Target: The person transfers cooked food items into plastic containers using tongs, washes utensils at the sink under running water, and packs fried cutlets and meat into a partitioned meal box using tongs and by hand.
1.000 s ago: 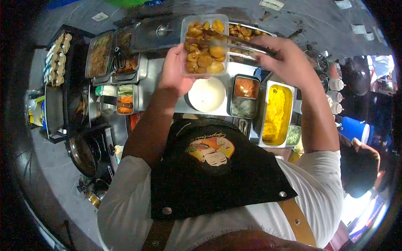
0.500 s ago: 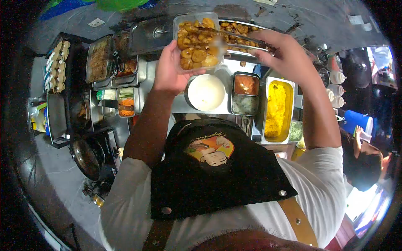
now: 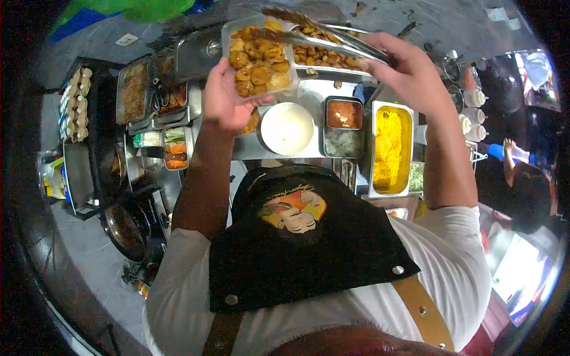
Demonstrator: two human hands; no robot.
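My left hand [image 3: 228, 107] is closed around the side and underside of a clear plastic container [image 3: 259, 96], which is tilted and full of glazed brown chunks [image 3: 260, 74] that look like potatoes. In my right hand [image 3: 404, 71] are metal tongs [image 3: 350, 43], gripped near their closed end. The tong arms are spread apart, one tip above the container's far edge and the other over its contents. No piece shows between the tips. Behind the tongs lies a long metal tray [image 3: 326, 70] holding more of the same brown chunks.
A white bowl [image 3: 287, 129] stands near my apron. To its right are a small pan of red sauce [image 3: 344, 113] and a deep tray of yellow food [image 3: 388, 151]. Vegetable pans [image 3: 176, 155], egg cartons [image 3: 77, 107] and squeeze bottles [image 3: 475, 115] line the sides. Another person [image 3: 528, 193] is at far right.
My left hand and the container have shifted left. The tongs have spread wider, and one arm has swung up past the container's far edge.
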